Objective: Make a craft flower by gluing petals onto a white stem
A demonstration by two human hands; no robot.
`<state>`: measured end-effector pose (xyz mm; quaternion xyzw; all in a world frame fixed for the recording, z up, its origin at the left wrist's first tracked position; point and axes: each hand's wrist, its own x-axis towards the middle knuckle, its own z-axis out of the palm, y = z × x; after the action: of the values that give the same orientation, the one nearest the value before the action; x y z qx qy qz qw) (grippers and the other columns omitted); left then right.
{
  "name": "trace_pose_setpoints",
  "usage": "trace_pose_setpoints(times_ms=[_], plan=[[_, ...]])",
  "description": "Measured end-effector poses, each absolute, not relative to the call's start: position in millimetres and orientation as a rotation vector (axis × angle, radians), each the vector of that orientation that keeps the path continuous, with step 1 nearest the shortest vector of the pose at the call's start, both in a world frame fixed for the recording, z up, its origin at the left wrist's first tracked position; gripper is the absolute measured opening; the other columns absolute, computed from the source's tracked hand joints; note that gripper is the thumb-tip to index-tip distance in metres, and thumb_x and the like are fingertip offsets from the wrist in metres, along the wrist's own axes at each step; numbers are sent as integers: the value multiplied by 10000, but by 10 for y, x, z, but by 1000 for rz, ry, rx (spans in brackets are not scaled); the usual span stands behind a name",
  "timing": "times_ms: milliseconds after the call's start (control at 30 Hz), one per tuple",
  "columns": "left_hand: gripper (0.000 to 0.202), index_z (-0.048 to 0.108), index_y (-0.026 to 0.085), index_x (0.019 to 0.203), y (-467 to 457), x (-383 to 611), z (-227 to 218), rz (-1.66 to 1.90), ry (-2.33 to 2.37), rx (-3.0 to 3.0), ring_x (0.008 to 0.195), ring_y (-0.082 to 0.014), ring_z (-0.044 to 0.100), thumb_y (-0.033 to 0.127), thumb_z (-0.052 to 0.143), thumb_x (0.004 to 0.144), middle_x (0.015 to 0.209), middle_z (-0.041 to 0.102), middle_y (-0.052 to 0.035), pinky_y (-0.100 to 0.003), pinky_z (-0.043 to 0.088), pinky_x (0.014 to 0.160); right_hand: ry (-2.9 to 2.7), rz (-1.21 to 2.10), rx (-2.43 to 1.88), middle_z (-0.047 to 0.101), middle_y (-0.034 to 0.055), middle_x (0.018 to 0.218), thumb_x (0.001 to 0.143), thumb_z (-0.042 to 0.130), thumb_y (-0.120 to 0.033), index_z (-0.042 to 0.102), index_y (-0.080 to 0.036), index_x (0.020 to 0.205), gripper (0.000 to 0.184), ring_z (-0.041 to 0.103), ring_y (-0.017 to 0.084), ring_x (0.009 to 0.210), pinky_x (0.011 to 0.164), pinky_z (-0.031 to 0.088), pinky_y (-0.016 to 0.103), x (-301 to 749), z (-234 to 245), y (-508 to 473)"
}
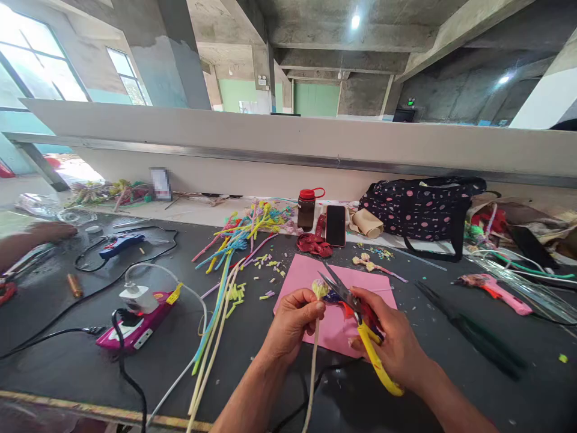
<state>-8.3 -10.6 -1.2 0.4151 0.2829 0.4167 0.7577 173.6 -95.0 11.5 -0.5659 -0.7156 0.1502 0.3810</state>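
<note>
observed across lower half of frame: dark tabletop (541,385), backed by long pale panel (288,135) through the middle band. noted right of upper center: dark patterned bag (415,210), resting against panel. flat near center: pink sheet (295,282), partly covered by both hands.

logged left of center: bundle of multicolored fuzzy strands (246,231), with long loose strands (215,337) running down to bottom edge. at lower left: magenta power strip (155,322), plugged with adapter and black plug.

right hand (394,331), right of bottom center: curled around yellow-handled scissors (367,343), blades slightly parted, pointing up and left. left hand (297,310), bottom center: thumb and fingers pinching pale stem (312,367) just below tufted head (320,288), over pink sheet and just beside blades; cannot tell if touching.

at far right: pink glue gun (496,291). above center: red-capped bottle (306,213) and, just beside, upright phone (336,225). smallest entry, left of center: scattered yellow-green clippings (237,293).
</note>
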Motion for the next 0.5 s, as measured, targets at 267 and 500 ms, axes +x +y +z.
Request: trace_pose_setpoints(times_ms=[267, 500], plan=[[278, 530, 137, 600, -101, -87, -38, 880, 545, 818, 355, -25, 366, 302, 753, 620, 470, 527, 38, -149, 208, 364, -1835, 291, -1428, 575, 8, 877, 761, 612, -311, 381, -232, 1252, 547, 536, 143, 670, 606, 453, 255, 1691, 46, -906], [313, 520, 132, 589, -98, -88, -45, 854, 485, 802, 354, -21, 367, 320, 769, 601, 476, 528, 34, -145, 187, 355, -1864, 110, -1401, 584, 52, 937, 745, 652, -359, 398, -199, 1242, 581, 555, 180, 748, 657, 464, 296, 1672, -32, -872]])
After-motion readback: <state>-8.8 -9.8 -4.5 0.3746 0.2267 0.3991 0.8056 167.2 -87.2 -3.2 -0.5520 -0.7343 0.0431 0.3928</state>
